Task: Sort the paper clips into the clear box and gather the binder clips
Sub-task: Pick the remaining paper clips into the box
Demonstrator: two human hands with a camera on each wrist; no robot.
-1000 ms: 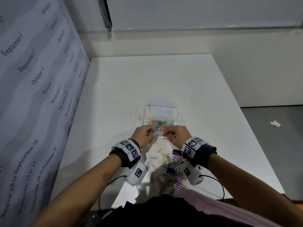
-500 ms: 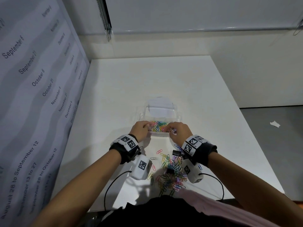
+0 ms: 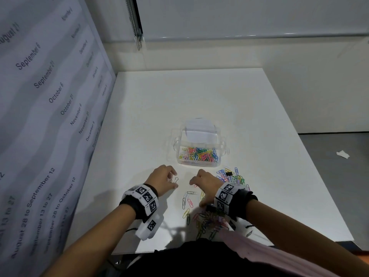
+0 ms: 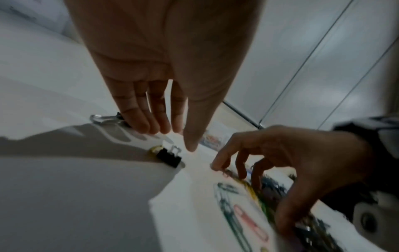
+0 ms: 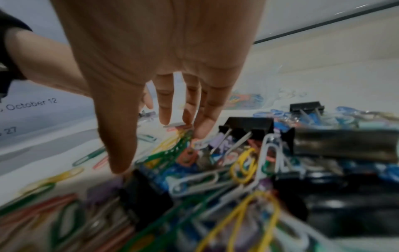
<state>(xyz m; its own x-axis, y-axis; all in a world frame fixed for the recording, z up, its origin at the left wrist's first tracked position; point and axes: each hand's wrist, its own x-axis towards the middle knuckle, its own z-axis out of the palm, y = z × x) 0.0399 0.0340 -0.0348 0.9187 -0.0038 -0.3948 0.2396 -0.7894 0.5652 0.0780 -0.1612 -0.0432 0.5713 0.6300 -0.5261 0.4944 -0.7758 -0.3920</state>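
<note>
The clear box point(image 3: 198, 163) stands open mid-table, several coloured paper clips point(image 3: 199, 154) inside, its lid point(image 3: 199, 129) tipped back behind. My left hand point(image 3: 172, 177) hovers in front of the box's left corner, fingers straight, holding nothing. A small black binder clip point(image 4: 169, 157) lies under its thumb, and another point(image 4: 103, 118) lies by the little finger. My right hand point(image 3: 196, 191) reaches down with its fingertips point(image 5: 200, 133) touching the near pile of paper clips point(image 3: 207, 222). Black binder clips point(image 5: 246, 126) sit in that pile.
A second heap of paper clips point(image 3: 231, 176) with a black binder clip point(image 3: 229, 174) lies right of the box. A calendar wall point(image 3: 50, 116) borders the white table point(image 3: 199, 96) on the left. A paper scrap point(image 3: 343, 154) lies on the floor beyond the right edge.
Both hands have drawn back from the box rim towards me. The left now hovers over a binder clip and the right has dropped onto the loose clips.
</note>
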